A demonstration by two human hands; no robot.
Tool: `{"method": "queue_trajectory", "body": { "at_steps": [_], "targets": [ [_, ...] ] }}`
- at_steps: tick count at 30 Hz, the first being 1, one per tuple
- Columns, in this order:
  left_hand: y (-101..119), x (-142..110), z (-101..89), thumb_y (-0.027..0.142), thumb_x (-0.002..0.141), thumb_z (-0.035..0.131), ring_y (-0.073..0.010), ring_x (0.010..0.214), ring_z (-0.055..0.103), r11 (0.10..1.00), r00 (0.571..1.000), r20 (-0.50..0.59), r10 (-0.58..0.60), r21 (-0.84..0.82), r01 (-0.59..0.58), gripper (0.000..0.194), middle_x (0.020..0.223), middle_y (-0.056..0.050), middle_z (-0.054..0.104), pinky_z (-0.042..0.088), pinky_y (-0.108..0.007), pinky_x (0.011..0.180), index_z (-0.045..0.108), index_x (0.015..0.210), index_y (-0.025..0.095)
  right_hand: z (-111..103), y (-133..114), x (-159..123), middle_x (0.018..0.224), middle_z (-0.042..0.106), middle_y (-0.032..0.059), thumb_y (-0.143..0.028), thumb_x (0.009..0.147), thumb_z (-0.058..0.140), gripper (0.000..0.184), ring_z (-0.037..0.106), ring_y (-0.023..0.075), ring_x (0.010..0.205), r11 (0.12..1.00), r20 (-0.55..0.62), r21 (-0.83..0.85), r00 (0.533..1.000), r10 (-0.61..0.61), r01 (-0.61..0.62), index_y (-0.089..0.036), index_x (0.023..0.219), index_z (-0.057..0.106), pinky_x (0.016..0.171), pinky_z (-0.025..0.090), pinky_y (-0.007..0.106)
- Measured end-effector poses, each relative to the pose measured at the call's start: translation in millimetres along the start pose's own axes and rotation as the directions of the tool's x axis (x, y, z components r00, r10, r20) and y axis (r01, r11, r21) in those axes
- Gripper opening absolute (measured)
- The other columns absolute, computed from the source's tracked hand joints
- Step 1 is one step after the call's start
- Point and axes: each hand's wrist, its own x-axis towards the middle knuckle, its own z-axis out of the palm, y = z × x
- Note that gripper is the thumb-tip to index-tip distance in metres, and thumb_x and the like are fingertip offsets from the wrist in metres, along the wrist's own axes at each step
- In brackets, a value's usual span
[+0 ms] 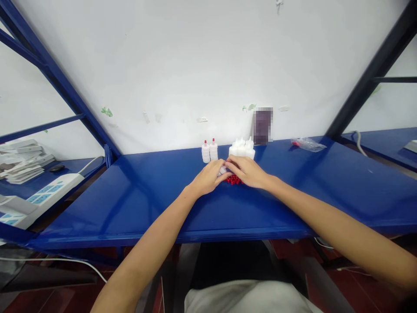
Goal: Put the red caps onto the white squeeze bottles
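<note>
My left hand (pixel 207 177) is wrapped around a small white squeeze bottle (pixel 223 170), mostly covered by the fingers. Close against it, my right hand (pixel 250 171) has its fingers pinched together near the bottle's end; whatever is between them is hidden. Below and between the hands lies a pile of small red caps (pixel 234 179). Two white bottles with red tips (pixel 209 152) stand upright just beyond my left hand. Behind my right hand is a cluster of several white bottles (pixel 241 149) whose nozzles show no red.
All this rests on a blue table (pixel 146 195) against a white wall. A clear plastic bag (pixel 308 144) with something red lies at the back right. A dark blurred-out panel (pixel 262 126) leans on the wall. White power strips (pixel 48 191) sit at the left, beside blue frame posts.
</note>
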Motion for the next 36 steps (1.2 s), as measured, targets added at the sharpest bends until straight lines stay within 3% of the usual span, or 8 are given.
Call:
{"method": "queue_trajectory", "body": {
  "at_steps": [4,7,10,14,20,26,32,36],
  "targets": [
    [-7,-2,-2.5,0.039,0.099,0.040,-0.0232,0.101,0.060,0.993,0.989,-0.083,-0.119,-0.019,0.118,0.043,0.111,-0.011,0.062,0.045,-0.036,0.092,0.039,0.135,0.017,-5,13,4,0.077,0.063,0.0040,-0.041,0.100,0.035,0.030,0.056,0.0192,0.068,0.995,-0.207,-0.040,0.974,0.086,-0.096,-0.020,0.095,0.056,0.064,0.036,0.029],
    [-19,-2,-3.6,0.025,0.098,0.033,-0.0212,0.094,0.060,0.970,0.957,-0.162,-0.240,0.000,0.243,0.031,0.101,-0.009,0.063,0.045,-0.037,0.089,0.047,0.124,0.015,-16,25,7,0.079,0.065,0.0060,-0.040,0.099,0.038,0.029,0.058,0.0215,0.071,0.975,-0.296,-0.117,0.943,0.149,-0.191,-0.019,0.104,0.058,0.067,0.037,0.030],
    [-27,-1,-2.4,0.022,0.093,0.041,-0.0196,0.090,0.059,0.957,0.931,-0.238,-0.276,0.022,0.289,0.021,0.101,-0.009,0.063,0.046,-0.035,0.088,0.055,0.106,0.015,-20,32,9,0.083,0.068,0.0083,-0.038,0.099,0.041,0.030,0.061,0.0229,0.075,0.959,-0.263,-0.159,0.946,0.188,-0.234,-0.017,0.108,0.060,0.070,0.039,0.031],
    [-29,1,0.9,0.031,0.092,0.051,-0.0177,0.084,0.058,0.975,0.950,-0.241,-0.197,0.051,0.215,0.019,0.094,-0.007,0.065,0.046,-0.032,0.084,0.061,0.099,0.015,-13,35,14,0.090,0.071,0.0108,-0.036,0.099,0.041,0.030,0.063,0.0240,0.079,0.943,-0.191,-0.210,0.956,0.221,-0.260,-0.017,0.110,0.062,0.070,0.040,0.031],
    [-22,0,0.9,0.046,0.095,0.050,-0.0144,0.070,0.058,0.991,0.980,-0.149,-0.130,-0.001,0.131,0.037,0.093,-0.005,0.068,0.047,-0.028,0.073,0.058,0.116,0.018,-8,27,13,0.086,0.072,0.0108,-0.037,0.099,0.042,0.035,0.065,0.0253,0.079,0.929,-0.209,-0.217,0.944,0.257,-0.301,-0.016,0.119,0.061,0.070,0.040,0.032],
    [-10,-1,-1.8,0.051,0.092,0.054,-0.0177,0.084,0.064,0.998,0.990,-0.142,-0.014,0.060,0.023,0.039,0.103,-0.005,0.069,0.049,-0.029,0.079,0.057,0.114,0.019,-8,3,6,0.075,0.066,0.0033,-0.043,0.100,0.038,0.035,0.057,0.0171,0.067,0.996,-0.078,0.078,0.995,0.058,-0.052,-0.018,0.093,0.062,0.065,0.038,0.028],
    [-4,-3,-2.7,0.048,0.095,0.050,-0.0191,0.090,0.065,0.993,0.992,-0.102,0.068,0.099,-0.058,0.036,0.104,-0.007,0.069,0.050,-0.030,0.082,0.058,0.114,0.018,-3,2,3,0.067,0.053,-0.0008,-0.041,0.101,0.034,0.031,0.049,0.0147,0.061,0.988,0.033,0.154,0.999,-0.030,0.024,-0.020,0.083,0.049,0.061,0.034,0.028],
    [1,2,-1.8,0.041,0.099,0.043,-0.0198,0.098,0.064,0.977,0.978,-0.139,0.157,0.170,-0.133,0.033,0.108,-0.009,0.067,0.050,-0.031,0.085,0.056,0.119,0.018,2,1,4,0.061,0.044,-0.0020,-0.041,0.101,0.031,0.034,0.041,0.0139,0.056,0.982,-0.037,0.188,0.999,-0.030,0.036,-0.022,0.074,0.040,0.059,0.032,0.029]
  ]
}}
